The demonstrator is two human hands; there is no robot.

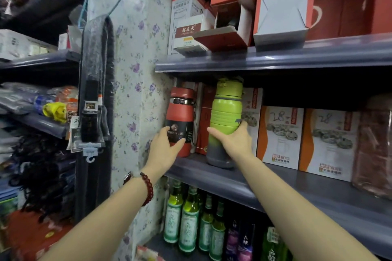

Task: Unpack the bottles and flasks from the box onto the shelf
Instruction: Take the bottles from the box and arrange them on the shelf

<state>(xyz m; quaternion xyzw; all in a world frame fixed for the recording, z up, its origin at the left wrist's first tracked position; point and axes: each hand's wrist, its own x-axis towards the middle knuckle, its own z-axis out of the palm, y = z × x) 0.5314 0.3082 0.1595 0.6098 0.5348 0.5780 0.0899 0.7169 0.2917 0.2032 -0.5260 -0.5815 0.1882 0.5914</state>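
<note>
Red flask [180, 121] and green bottle [226, 121] stand on the shelf [222, 178], left hand [164, 150] and right hand [235, 143] fingers gripping them; box unseen, remainder unknown.

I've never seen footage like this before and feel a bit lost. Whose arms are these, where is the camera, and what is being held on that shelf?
There is no machine here: a person wears a camera on the head, so you look down their own arms. The left hand wraps a red flask, and the right hand grips a green bottle. Both stand upright on the grey middle shelf, in front of boxed goods. Green glass bottles fill the shelf below.
</note>
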